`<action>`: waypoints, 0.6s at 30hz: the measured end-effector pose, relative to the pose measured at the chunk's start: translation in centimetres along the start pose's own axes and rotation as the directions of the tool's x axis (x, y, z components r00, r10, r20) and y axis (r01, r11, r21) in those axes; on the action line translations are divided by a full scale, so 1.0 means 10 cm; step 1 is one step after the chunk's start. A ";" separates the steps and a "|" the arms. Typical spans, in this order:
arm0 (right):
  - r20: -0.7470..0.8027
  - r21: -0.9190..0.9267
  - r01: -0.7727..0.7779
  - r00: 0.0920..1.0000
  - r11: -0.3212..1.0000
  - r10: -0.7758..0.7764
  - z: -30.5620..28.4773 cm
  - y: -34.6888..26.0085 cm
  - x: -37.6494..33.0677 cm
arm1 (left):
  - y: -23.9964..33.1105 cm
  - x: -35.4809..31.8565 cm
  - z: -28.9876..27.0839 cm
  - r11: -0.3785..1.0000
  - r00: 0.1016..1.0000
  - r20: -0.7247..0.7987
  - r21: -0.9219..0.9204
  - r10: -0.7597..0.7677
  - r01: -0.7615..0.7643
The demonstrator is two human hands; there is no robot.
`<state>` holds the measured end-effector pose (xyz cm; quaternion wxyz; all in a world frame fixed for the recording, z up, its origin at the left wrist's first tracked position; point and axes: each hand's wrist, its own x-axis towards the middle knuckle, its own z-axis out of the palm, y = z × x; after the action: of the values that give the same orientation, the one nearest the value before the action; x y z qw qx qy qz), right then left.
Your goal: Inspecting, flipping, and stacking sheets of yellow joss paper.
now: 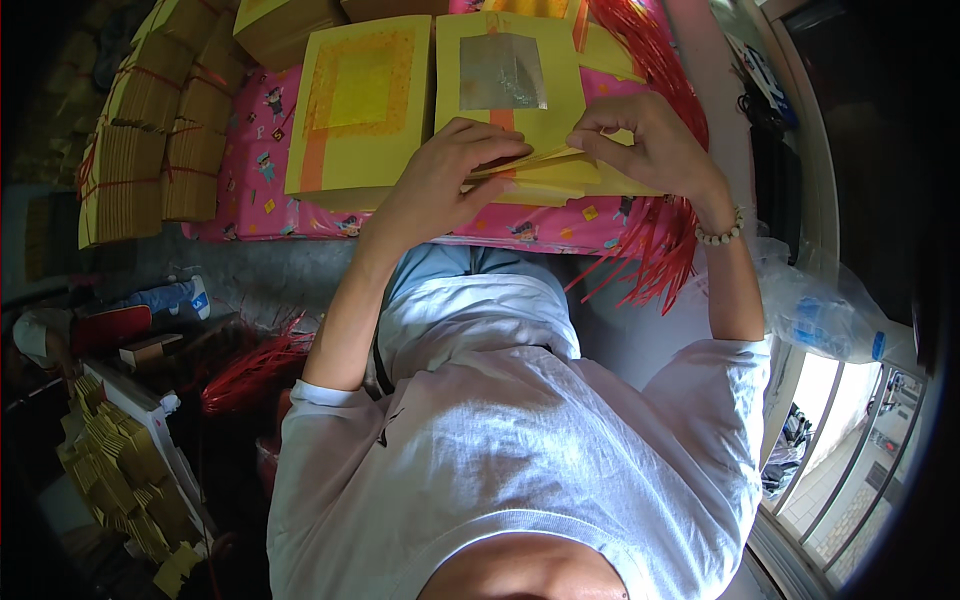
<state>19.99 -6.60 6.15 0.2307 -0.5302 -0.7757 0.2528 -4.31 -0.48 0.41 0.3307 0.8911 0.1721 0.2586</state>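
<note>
A pair of bare hands works at the near edge of a yellow paper stack. The right hand (648, 148) has its grip closed in a pinch, thumb and forefinger meeting on the corner of a few loose yellow sheets (547, 178). The left hand (450, 172) comes in from the other side, fingers over the sheets and thumb below; from here it is hard to tell whether that grip is clamped or merely resting. The sheets fan apart between the two hands, at the front of the yellow paper stack (562, 95), which carries a silver square (500, 72) on top and an orange stripe. Just to its left lies a second stack (302, 140), bearing a gold square (360, 88) with a speckled orange border. Both sit on a worktop (243, 195) covered in pink cartoon print. Red strands (672, 250) spill over the worktop's right side, passing behind the right forearm and its beaded bracelet (720, 236). Tied paper bundles (122, 185) stand piled at the far left. The worker, in a white T-shirt (520, 420), faces the worktop. More folded paper (120, 455) fills the lower left, near a red tangle (250, 375); a plastic bottle (825, 325) lies at the right, above a barred opening (850, 450).
</note>
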 end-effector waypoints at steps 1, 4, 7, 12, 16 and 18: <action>-0.001 -0.001 0.002 1.000 1.000 -0.002 0.00 0.00 0.01 | 0.02 0.01 -0.01 1.000 1.000 -0.001 0.002 0.001 -0.001; -0.078 -0.078 0.081 0.993 0.994 -0.087 0.00 -0.01 0.03 | 0.13 0.07 -0.05 0.999 0.999 -0.024 0.033 -0.026 0.027; -0.129 -0.173 0.153 0.976 0.973 -0.176 -0.03 -0.02 0.09 | 0.20 0.17 -0.05 0.980 0.994 0.011 0.169 -0.105 0.102; -0.435 -0.061 0.175 0.881 0.983 -0.183 0.00 -0.08 0.09 | 0.12 0.27 0.01 0.966 0.975 -0.213 0.258 0.062 -0.005; -0.639 0.029 0.208 0.756 0.978 -0.142 0.07 0.02 0.05 | 0.20 0.29 -0.19 0.984 0.942 -0.337 0.170 0.011 0.049; -0.578 0.402 0.091 0.797 0.911 0.175 0.20 0.08 0.04 | 0.28 0.29 -0.30 0.984 0.923 -0.377 0.116 -0.080 0.133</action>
<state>19.22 -6.28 4.15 0.5653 -0.5396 -0.5787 0.2331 -3.30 0.39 5.19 0.2429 0.8365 0.2972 0.3911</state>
